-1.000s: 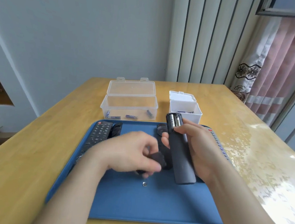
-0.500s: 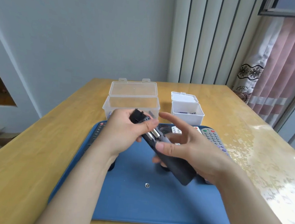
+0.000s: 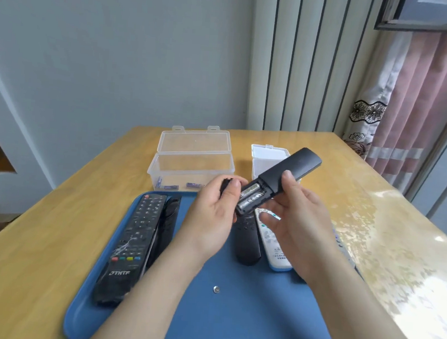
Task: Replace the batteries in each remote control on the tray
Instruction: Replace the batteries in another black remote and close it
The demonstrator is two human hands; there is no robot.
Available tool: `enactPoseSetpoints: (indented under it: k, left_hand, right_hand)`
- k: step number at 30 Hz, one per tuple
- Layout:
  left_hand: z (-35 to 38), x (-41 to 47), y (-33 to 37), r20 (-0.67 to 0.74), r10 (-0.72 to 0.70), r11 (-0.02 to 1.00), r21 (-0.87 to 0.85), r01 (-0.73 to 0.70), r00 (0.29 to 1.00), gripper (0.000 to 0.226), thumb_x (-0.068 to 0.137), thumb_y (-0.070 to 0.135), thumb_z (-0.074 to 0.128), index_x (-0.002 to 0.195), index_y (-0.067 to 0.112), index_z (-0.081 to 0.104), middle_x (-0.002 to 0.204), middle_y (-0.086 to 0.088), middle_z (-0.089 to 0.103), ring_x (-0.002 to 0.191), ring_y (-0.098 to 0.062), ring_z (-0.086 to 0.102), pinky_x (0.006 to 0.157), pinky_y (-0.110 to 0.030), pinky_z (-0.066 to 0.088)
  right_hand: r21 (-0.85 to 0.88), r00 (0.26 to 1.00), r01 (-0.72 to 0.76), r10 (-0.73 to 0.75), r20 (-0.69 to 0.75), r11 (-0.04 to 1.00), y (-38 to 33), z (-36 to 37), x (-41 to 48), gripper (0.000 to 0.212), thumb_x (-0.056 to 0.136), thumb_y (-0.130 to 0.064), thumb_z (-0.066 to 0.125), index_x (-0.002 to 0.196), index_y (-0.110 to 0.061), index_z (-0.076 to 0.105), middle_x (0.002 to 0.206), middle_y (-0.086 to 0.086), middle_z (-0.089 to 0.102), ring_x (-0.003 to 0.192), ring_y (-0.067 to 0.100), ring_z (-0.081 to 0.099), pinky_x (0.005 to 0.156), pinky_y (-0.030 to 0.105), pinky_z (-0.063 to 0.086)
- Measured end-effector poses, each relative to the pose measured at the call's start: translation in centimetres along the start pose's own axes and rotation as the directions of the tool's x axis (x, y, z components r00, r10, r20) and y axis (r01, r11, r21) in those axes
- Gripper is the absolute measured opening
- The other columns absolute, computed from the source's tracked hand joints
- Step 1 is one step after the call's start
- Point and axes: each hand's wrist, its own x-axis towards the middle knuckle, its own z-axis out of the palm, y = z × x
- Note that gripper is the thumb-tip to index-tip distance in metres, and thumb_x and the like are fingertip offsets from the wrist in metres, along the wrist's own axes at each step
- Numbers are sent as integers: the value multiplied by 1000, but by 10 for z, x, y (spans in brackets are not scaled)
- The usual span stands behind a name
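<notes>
Swung round since half a second ago, the held remote (image 3: 289,169) now points its far end up and away to the right, and its open battery bay faces me with two batteries (image 3: 249,199) seated in it. My right hand (image 3: 300,229) is wrapped round the remote's middle, thumb on its back. My left hand (image 3: 213,216) has its fingers curled on a small dark piece, the battery cover (image 3: 226,185) as I judge it, with the thumb at the edge of the bay. I read that as the bay laid bare and the cells not yet out; old or fresh, I cannot tell.

Nearest me the blue tray (image 3: 231,327) lies on the wooden table (image 3: 37,248), a small round metal piece (image 3: 216,289) on its bare middle. Further on, at the left, a long TKTF remote (image 3: 133,242) lies with a slim black remote (image 3: 170,218) touching its side. Under my hands lie a rounded black remote (image 3: 246,243) and a white remote (image 3: 275,247), side by side.

Beyond the tray's far rim stands a clear box (image 3: 190,166), lid up, with a few purple batteries (image 3: 194,185) inside. To its right is a small white box (image 3: 269,157), partly hidden by the held remote — that and the cover in my left fingers are what would hamper a reach for fresh cells.
</notes>
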Motion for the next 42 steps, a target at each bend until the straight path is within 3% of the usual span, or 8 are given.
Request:
enactPoseSetpoints:
  k: [3,7,13,19,25,31,36,42]
  left_hand:
    - [-3,-4,4,106,115,940,310,-143,988,33,100,38,37,127,27,53,106,18,52,103,1,46,89,-12,34]
    - [-2,-9,3,259,37,845,507,-168,965,54,100,42,31,151,27,20,138,12,28,137,-3,17,114,-23,16]
    - [-7,-4,4,160,265,750,586,-308,951,54,96,38,51,146,22,39,136,6,51,129,-12,38,106,-26,31]
    - [-6,-9,3,107,348,763,545,-348,931,31,88,43,61,112,28,50,105,8,65,100,-16,59,82,-37,48]
    - [-13,-8,9,239,283,801,474,-366,929,48,85,22,69,130,27,56,122,19,61,108,5,54,94,-7,38]
    - [-28,-9,17,365,39,960,246,-136,930,55,68,32,82,118,42,62,91,22,71,90,6,66,86,-13,49]
    - [-34,-8,23,368,123,948,230,-219,922,55,55,40,81,109,36,69,112,34,60,105,7,59,87,-14,49]
    - [-32,-9,25,349,140,922,295,-250,927,53,62,18,88,107,36,69,111,30,63,95,7,59,81,-12,48]
  right_hand:
    - [-21,998,20,-21,-52,1000,-2,-5,2,36,103,-32,44,94,-7,67,79,8,71,61,17,58,52,25,46]
    - [-85,997,38,-44,-67,996,0,-4,1,41,103,-32,43,99,1,66,81,14,69,59,17,56,51,26,49]
    - [-119,992,104,-111,-54,988,-3,0,-1,42,104,-30,42,97,4,65,73,11,69,56,14,59,53,24,52]
    - [-137,990,138,-139,7,981,-1,6,-5,44,104,-28,43,93,9,66,66,17,65,62,18,66,60,28,56]
    - [-90,993,113,-114,-7,989,-6,-1,-2,41,103,-29,44,93,5,66,79,19,72,63,23,69,54,25,53]
    - [100,998,-17,10,69,995,-11,-4,-1,35,86,-39,61,95,-6,64,83,11,71,45,11,50,42,19,44]
    - [228,976,-191,160,147,955,-9,-4,-2,40,80,-43,62,99,-8,63,75,6,66,40,5,46,35,13,38]
    - [336,954,-294,251,166,895,-10,-1,-4,29,76,-37,64,83,-9,59,71,6,54,32,4,41,27,11,27]
